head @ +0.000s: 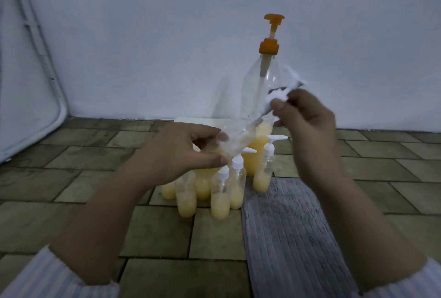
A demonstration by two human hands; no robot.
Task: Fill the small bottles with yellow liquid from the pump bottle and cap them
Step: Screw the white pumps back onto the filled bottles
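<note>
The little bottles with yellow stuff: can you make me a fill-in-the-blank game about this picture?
1. The big pump bottle has a pump top coloured ____.
2. The small filled bottles have pump caps coloured ____.
3. The left hand holds a clear small bottle that looks ____ of liquid.
4. The grey mat lies on the floor to the ____ of the small filled bottles.

Missing words: orange; white; empty; right
</note>
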